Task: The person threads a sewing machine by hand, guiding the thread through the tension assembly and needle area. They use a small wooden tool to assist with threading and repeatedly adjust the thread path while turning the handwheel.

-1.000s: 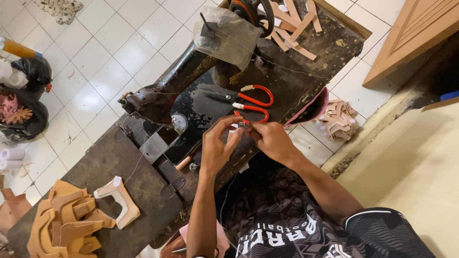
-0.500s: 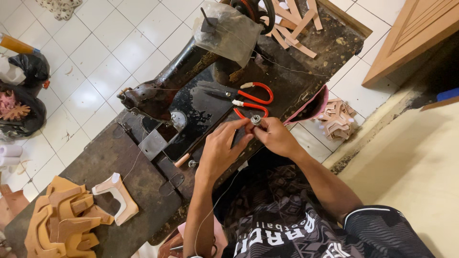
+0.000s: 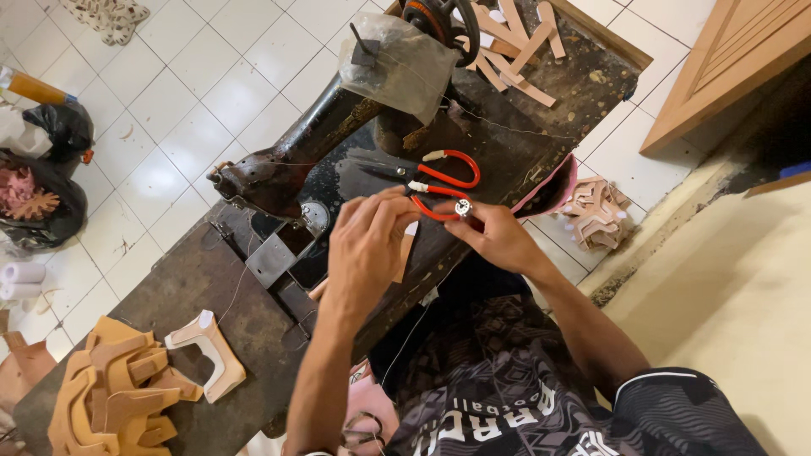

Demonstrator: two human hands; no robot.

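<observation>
My left hand (image 3: 367, 245) pinches a small tan strip (image 3: 406, 250) just in front of the black sewing machine (image 3: 296, 152). My right hand (image 3: 490, 235) grips a small round metal bobbin (image 3: 462, 207) between thumb and fingers. A thin thread seems to run between the two hands. Red-handled scissors (image 3: 439, 181) lie on the dark worktable (image 3: 194, 279) right behind both hands, untouched.
A pile of tan cut pieces (image 3: 106, 393) and one pale shaped piece (image 3: 207, 350) lie at the table's left end. More tan strips (image 3: 515, 38) sit at the far end. Pink pieces (image 3: 596, 211) lie on the tiled floor to the right, black bags (image 3: 42, 181) at left.
Both hands have stayed in front of the machine, shifting slightly. The round bobbin came into view in my right hand, and the tan strip now shows under my left fingers.
</observation>
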